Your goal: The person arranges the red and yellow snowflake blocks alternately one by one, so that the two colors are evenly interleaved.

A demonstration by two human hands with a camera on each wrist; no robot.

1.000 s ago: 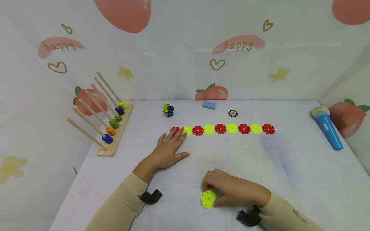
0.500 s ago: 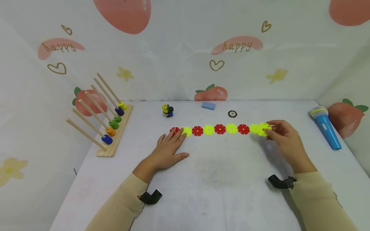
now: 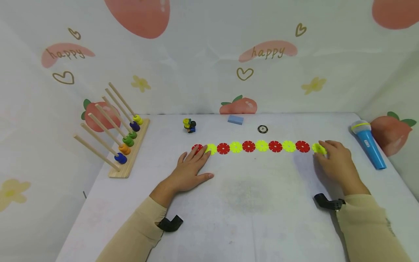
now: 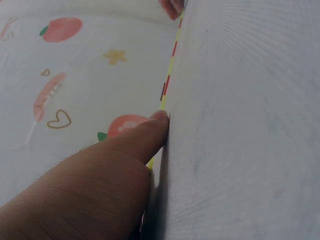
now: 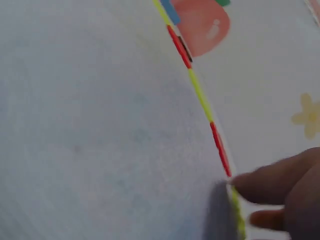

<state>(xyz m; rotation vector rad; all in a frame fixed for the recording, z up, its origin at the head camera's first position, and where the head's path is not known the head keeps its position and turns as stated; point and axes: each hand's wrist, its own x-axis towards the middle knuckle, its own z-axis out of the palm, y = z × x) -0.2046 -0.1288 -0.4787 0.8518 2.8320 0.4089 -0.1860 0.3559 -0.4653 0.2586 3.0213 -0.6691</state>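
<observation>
Alternating red and yellow notched plastic discs lie flat in a row across the table in the head view, a red disc [image 3: 302, 146] being the last joined to it on the right. Just beyond it, a little apart, is a yellow notched disc [image 3: 317, 148], its right side covered by my right hand [image 3: 340, 165], which holds it between thumb and fingers at the table. In the right wrist view, that yellow disc [image 5: 237, 210] shows edge-on beside the fingertips. My left hand [image 3: 188, 174] rests with fingers spread on the left end of the row, partly covering a red disc [image 3: 197, 147] and touching a yellow disc [image 3: 212, 149].
At the left stands a wooden peg rack [image 3: 132, 156] with coloured beads. Behind the row are a small toy figure [image 3: 189, 125], a blue block [image 3: 235, 119] and a black-and-white round chip [image 3: 262, 129]. A blue toy microphone [image 3: 370, 145] lies at the right edge.
From the near middle of the table, my right hand has carried the yellow disc to the row's right end, passing over the last red disc and lowering beyond it. My left hand stays put.
</observation>
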